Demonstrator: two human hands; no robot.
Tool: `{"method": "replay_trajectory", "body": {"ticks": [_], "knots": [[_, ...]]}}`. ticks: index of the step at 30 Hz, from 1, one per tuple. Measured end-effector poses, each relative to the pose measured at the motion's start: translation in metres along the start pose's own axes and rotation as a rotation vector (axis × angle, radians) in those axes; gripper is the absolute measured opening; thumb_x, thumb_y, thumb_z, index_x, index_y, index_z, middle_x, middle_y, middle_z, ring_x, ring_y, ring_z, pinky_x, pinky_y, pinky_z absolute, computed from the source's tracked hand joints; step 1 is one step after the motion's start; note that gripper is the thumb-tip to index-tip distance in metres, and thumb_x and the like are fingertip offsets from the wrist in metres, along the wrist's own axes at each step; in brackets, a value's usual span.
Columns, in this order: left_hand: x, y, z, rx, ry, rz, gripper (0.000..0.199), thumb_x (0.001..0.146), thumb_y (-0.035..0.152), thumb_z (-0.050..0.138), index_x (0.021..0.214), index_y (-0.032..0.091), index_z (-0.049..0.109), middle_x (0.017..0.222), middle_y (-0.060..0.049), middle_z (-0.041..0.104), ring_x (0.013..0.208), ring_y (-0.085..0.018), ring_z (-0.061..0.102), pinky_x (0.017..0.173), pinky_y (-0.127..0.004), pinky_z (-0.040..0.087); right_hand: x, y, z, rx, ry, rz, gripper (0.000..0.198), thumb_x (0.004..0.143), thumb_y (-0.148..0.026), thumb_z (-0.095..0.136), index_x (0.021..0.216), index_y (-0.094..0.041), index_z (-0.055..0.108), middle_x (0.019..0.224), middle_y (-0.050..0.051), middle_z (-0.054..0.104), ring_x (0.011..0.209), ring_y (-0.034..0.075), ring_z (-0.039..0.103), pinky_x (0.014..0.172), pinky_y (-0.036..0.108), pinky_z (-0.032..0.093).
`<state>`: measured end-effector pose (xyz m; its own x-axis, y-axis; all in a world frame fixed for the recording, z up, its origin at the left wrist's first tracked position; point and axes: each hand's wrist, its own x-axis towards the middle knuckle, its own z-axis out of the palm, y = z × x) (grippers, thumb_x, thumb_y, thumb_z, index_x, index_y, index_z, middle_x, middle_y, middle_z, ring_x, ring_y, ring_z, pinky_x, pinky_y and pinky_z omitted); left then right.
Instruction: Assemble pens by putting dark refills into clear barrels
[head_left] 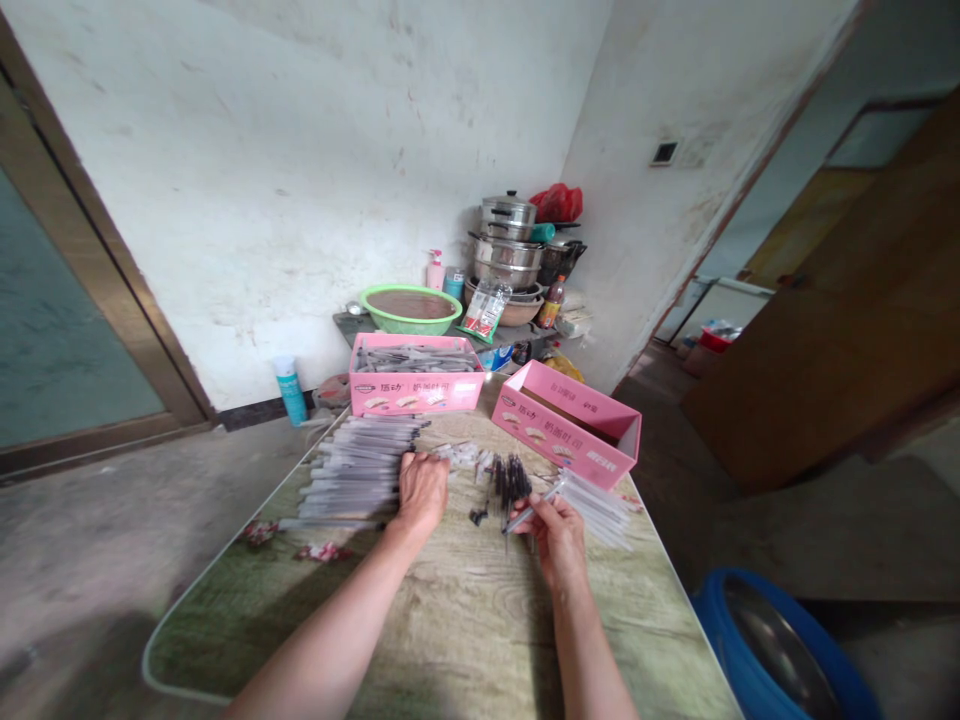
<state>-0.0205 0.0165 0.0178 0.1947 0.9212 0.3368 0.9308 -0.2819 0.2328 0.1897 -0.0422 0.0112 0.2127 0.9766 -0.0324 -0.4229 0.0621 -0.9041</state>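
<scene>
Plastic tube [519, 520] in right grip [556, 530]

A home, judging by the stacked cooking pots [508, 258], green basin [414, 324] and scuffed white wall [322, 150]

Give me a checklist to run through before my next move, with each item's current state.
1. Right hand holding a slim tube: ok, pinched in the fingers.
2. Left hand gripping a part: cannot tell, its fingertips are unclear beside the small white pieces.
3. Dark slim parts near the right hand: ok, bunched just beyond its fingertips.
4. Dark pieces all gathered together: not ok, a few small dark bits lie apart from the bunch.
5. Row of tubes laid side by side: ok, roughly parallel left of the left hand.
</scene>
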Motion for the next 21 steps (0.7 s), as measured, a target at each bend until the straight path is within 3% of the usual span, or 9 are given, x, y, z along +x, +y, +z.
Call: {"method": "replay_trajectory", "body": {"ticks": [5,9,13,16,21], "knots": [[-0.003,0.001,0.002,-0.196,0.042,-0.014,0.016,0.079,0.01,0.053,0.078,0.018,0.067,0.082,-0.012,0.069,0.085,-0.026,0.06,0.08,-0.038,0.035,-0.005,-0.002,0.006,-0.096,-0.058,-0.02,0.032,0.073,-0.046,0.075,0.078,-0.016,0.067,0.065,0.004,0.07,0.041,0.012,0.058,0.039,0.022,0.046],[-0.002,0.003,0.011,-0.728,-0.008,-0.002,0.014,0.08,0.015,0.056,0.088,0.019,0.065,0.085,-0.007,0.07,0.08,-0.021,0.063,0.075,-0.031,0.043,-0.007,-0.001,0.006,-0.311,-0.133,-0.092,0.037,0.083,-0.05,0.062,0.1,-0.017,0.071,0.05,-0.002,0.059,0.031,0.008,0.039,0.032,0.019,0.026],[0.002,0.008,0.017,-1.199,-0.074,-0.057,0.016,0.08,0.027,0.06,0.093,0.017,0.065,0.084,-0.005,0.068,0.073,-0.017,0.062,0.067,-0.026,0.047,-0.009,-0.004,0.007,-0.503,-0.193,-0.172,0.033,0.085,-0.046,0.062,0.102,-0.02,0.073,0.043,-0.005,0.052,0.038,0.011,0.04,0.04,0.022,0.028],[0.003,0.01,0.014,-1.351,-0.09,-0.096,0.027,0.08,0.037,0.064,0.093,0.015,0.066,0.084,-0.005,0.066,0.069,-0.014,0.059,0.066,-0.025,0.047,-0.01,-0.006,0.009,-0.57,-0.217,-0.209,0.03,0.085,-0.045,0.062,0.095,-0.02,0.075,0.045,-0.004,0.052,0.042,0.013,0.042,0.043,0.024,0.03],[0.001,0.009,0.005,-1.418,-0.081,-0.115,0.033,0.079,0.043,0.066,0.093,0.013,0.067,0.084,-0.004,0.064,0.067,-0.012,0.056,0.064,-0.023,0.046,-0.012,-0.007,0.01,-0.628,-0.271,-0.207,0.026,0.083,-0.043,0.063,0.086,-0.02,0.076,0.047,-0.003,0.051,0.045,0.013,0.041,0.046,0.024,0.03]]}}
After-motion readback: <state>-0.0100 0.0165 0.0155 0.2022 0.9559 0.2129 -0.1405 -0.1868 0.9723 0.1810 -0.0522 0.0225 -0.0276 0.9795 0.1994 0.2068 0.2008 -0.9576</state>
